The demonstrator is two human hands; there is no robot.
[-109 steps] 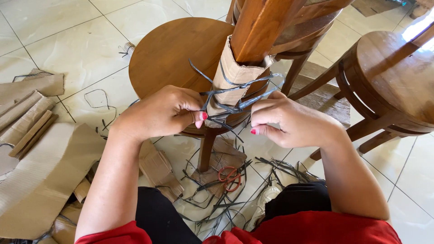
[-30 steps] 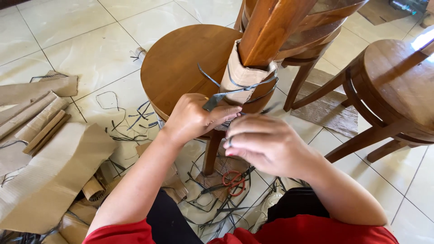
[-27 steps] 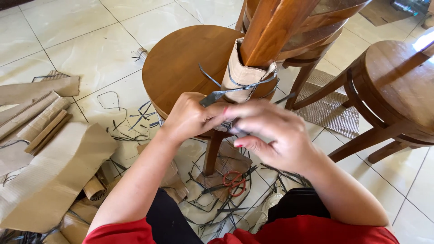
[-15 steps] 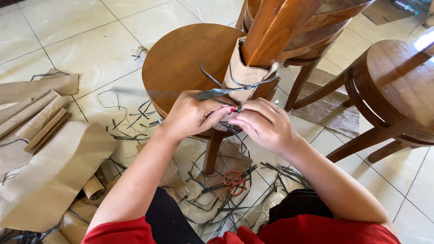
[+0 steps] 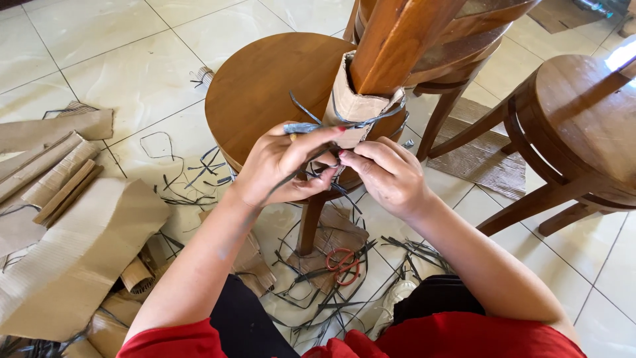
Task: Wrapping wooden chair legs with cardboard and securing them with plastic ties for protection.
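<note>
Both hands at work on a dark plastic strap [image 5: 311, 129] wound round a cardboard sleeve [image 5: 351, 99] on a wooden stool leg [image 5: 391, 40]. Left hand [image 5: 281, 166] closed on the strap, one flattened end pinched between thumb and forefinger and standing out to the left, a second strand trailing down across the wrist. Right hand [image 5: 387, 176] drawn in close against the left, fingers [image 5: 354, 156] curled tight and pinching strap ends just below the sleeve. Compared with a moment ago, hands closer together and the flat end raised higher beside the cardboard; compared with a few seconds ago, loose loops round the sleeve now pulled snug. Looks like a knot being tightened, the binding near finished by that reading.

Behind the leg, a round wooden stool seat [image 5: 265, 86]; another stool [image 5: 576, 119] off to the right. On the tiled floor [image 5: 132, 66], flattened cardboard pieces [image 5: 66, 219] at left, strap offcuts [image 5: 311, 292] scattered below, red-handled scissors [image 5: 342, 264] among them.
</note>
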